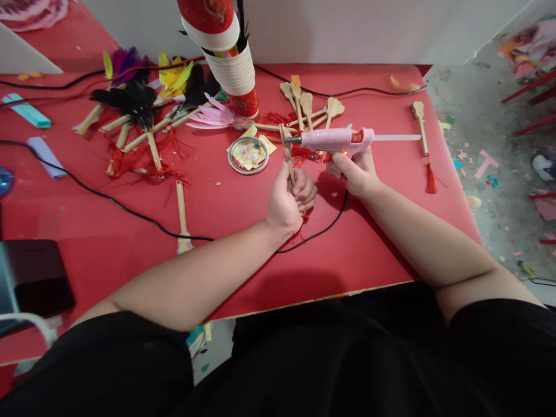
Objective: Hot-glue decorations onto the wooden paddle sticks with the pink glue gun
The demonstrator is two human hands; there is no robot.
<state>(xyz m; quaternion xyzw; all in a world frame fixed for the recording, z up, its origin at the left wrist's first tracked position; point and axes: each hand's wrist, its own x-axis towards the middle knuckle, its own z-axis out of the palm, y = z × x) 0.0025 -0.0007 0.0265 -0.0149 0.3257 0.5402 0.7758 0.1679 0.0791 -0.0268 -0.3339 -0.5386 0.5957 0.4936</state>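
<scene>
My left hand (292,197) is closed around a wooden fan-shaped handle (288,152) that stands upright out of the fist, a red tassel (299,229) hanging below. In my right hand (354,171) is a pink glue gun (328,139), its metal nozzle against or very near the top of the wooden handle; I cannot tell whether they touch. A glue stick (397,138) juts from the gun's back end. Just left of the nozzle lies a round dish (248,155) with pale scraps in it. Several wooden handles (306,107) with red tassels lie behind the gun.
Stacked paper cups (234,72) stand at the back. Black-feathered sticks (130,104) and a pink feather (217,116) lie to the left. The glue gun's black cord (121,205) crosses the red table (243,272). A tasselled handle (420,124) lies near the right edge.
</scene>
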